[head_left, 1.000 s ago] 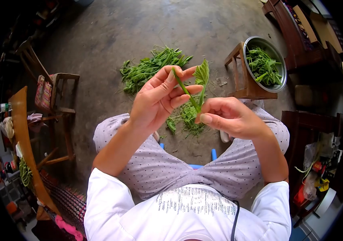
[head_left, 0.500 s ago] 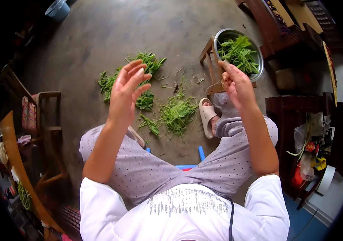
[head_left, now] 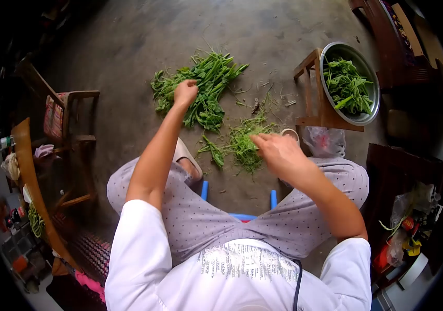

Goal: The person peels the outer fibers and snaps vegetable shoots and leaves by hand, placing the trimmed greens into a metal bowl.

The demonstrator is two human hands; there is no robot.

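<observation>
My left hand (head_left: pixel 185 93) reaches out over the large heap of leafy green stems (head_left: pixel 211 78) on the floor. Its fingers are curled together at the heap, and what they hold, if anything, is too small to make out. Nearer to me, my right hand (head_left: pixel 281 155) hovers beside the pile of thin green scraps (head_left: pixel 247 147), its fingers hidden in part by the back of the hand. A small leafy sprig (head_left: pixel 213 151) lies left of the scraps. More green stems (head_left: pixel 347 85) fill a metal basin (head_left: pixel 375 98) at the right.
The basin rests on a wooden stool (head_left: pixel 330 120), with a clear plastic bag (head_left: pixel 325 141) below it. A wooden chair (head_left: pixel 58 111) and a wooden table edge (head_left: pixel 35 181) stand at the left. Dark wooden furniture (head_left: pixel 400 166) is on the right. Blue stool legs (head_left: pixel 273 199) show between my knees.
The stem between my hands is gone from them. My left hand has moved forward to the heap; my right hand went to the basin, then came back toward the scraps.
</observation>
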